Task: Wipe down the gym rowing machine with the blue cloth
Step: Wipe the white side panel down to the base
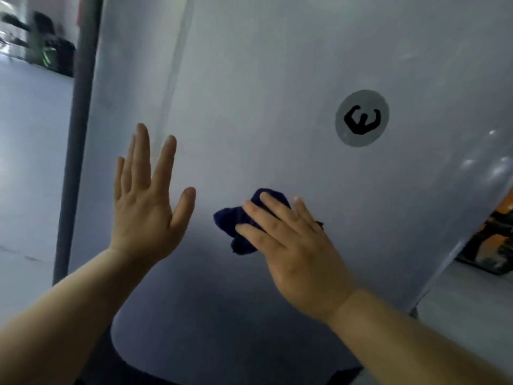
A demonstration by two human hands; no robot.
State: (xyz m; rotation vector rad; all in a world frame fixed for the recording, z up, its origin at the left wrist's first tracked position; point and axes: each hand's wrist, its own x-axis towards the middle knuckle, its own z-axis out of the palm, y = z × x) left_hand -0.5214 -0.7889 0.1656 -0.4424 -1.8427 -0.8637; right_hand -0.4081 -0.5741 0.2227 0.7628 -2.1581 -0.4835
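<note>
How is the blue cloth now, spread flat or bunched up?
Bunched up. The blue cloth pokes out as a crumpled lump from under the straight fingers of the right hand, which presses it against the grey panel.

dark blue cloth, crumpled, against pale grey machine panel

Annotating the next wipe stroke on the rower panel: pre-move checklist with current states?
1. Cloth under hand: ok. The right hand presses the blue cloth with flat fingers.
2. Cloth on surface: ok, bunched against the grey panel.
3. The left hand out of the stroke: ok, open, left of the cloth; panel contact cannot tell.
4. Path up to the round logo sticker: ok, bare panel between.
5. Remaining dirt: cannot tell, image blurred.
</note>
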